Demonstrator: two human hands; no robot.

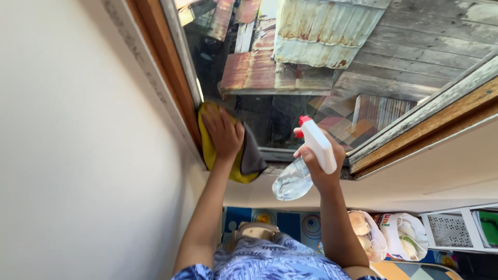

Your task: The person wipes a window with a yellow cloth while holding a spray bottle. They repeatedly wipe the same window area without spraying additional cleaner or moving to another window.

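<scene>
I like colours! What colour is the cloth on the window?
Yellow with a grey side, cloth, head view.

The left hand (223,132) lies flat, fingers spread, on a folded yellow and grey cleaning cloth (244,158), pressing it against the glass window pane (290,78) just beside the brown wooden window frame (174,78). The right hand (321,161) grips a clear plastic spray bottle with a white trigger head and red nozzle (306,161); the nozzle sits above its fingers, pointing at the glass.
</scene>
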